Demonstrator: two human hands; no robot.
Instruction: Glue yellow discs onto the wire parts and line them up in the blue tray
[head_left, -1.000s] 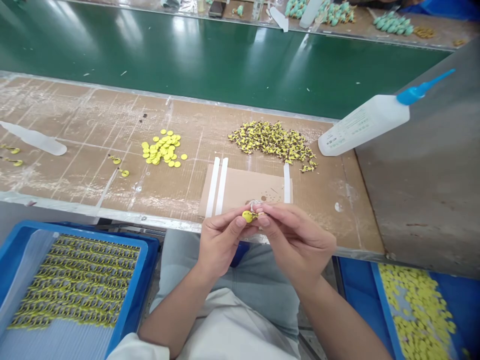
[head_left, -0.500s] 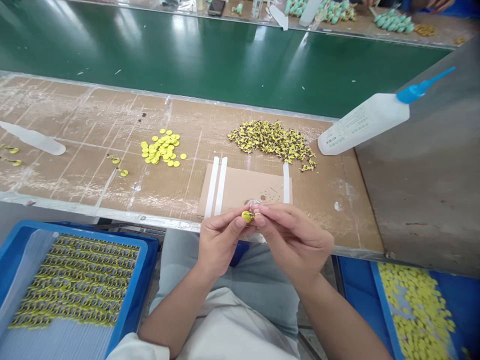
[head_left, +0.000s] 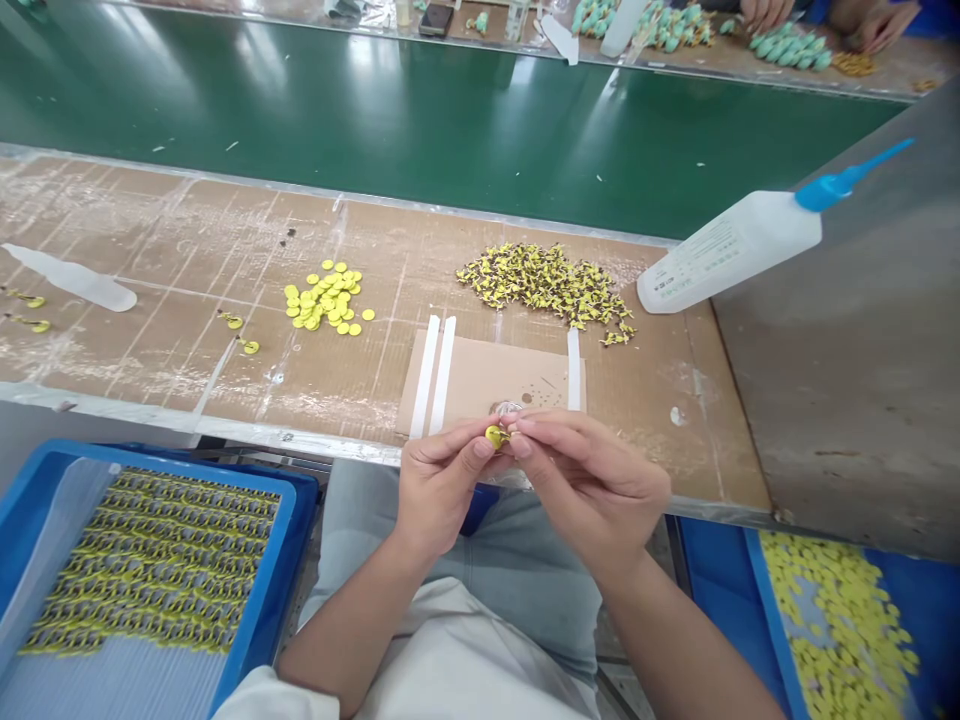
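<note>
My left hand [head_left: 442,485] pinches a small yellow disc [head_left: 494,436] between thumb and forefinger, just above the table's front edge. From the right, my right hand [head_left: 596,490] is closed with its fingertips at a small dark-and-yellow piece [head_left: 506,437] against the disc; its far end is hidden by my fingers. Behind my fingertips, a taped cardboard sheet [head_left: 487,365] lies on the table with a clear, shiny patch [head_left: 508,408] on it. Beyond the sheet is a heap of small dark-and-yellow pieces [head_left: 540,278]. Loose yellow discs [head_left: 324,300] are piled to the left.
A white bottle with blue nozzle [head_left: 731,255] leans against a metal panel [head_left: 847,350] at right. Several joined pieces [head_left: 250,347] lie at left. Blue trays hold rows of joined pieces [head_left: 157,560] and yellow discs [head_left: 832,620]. Past the green belt [head_left: 420,120], another person's hands [head_left: 885,25] show.
My hands stay almost in place, with slight finger movement around the disc and the small piece. Across the belt, another person's hands have come into view at the top right.
</note>
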